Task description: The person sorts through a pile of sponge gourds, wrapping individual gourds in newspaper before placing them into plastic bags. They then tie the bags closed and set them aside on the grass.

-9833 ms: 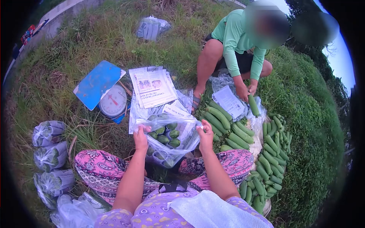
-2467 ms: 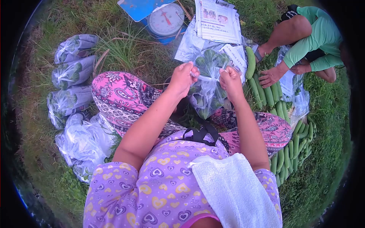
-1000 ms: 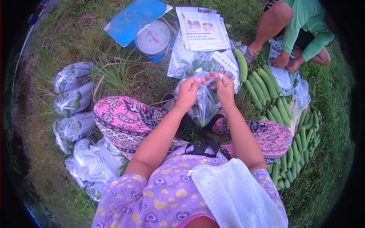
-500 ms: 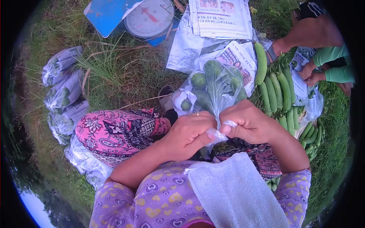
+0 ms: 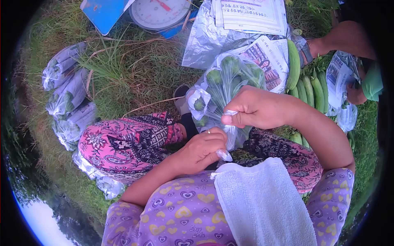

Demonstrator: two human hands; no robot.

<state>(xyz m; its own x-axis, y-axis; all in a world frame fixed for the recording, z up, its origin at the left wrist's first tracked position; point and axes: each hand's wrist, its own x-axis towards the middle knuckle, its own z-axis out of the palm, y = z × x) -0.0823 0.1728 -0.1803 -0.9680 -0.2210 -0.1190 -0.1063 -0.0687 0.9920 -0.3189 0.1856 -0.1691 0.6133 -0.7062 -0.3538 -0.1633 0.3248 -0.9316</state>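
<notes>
A clear plastic bag (image 5: 211,100) full of green gourds (image 5: 230,65) sits between my knees, its neck gathered and stretched. One gourd at the bag's left is partly wrapped in white paper (image 5: 199,99). My left hand (image 5: 203,147) is closed on a twisted end of the bag, low and near my body. Higher and to the right, my right hand (image 5: 254,108) pinches another part of the bag's neck between thumb and fingers. Whether a knot has formed between the hands I cannot make out.
Several filled bags (image 5: 65,98) lie in a row on the grass at left. A dial scale (image 5: 160,12) and newspapers (image 5: 254,16) are at the top. Long green gourds (image 5: 308,92) lie at right, beside another person's hand (image 5: 356,94) and green sleeve (image 5: 371,84).
My hands have separated: the right moved up over the bag, the left dropped slightly, each keeping hold of plastic. At right, the other person's hands have shifted.
</notes>
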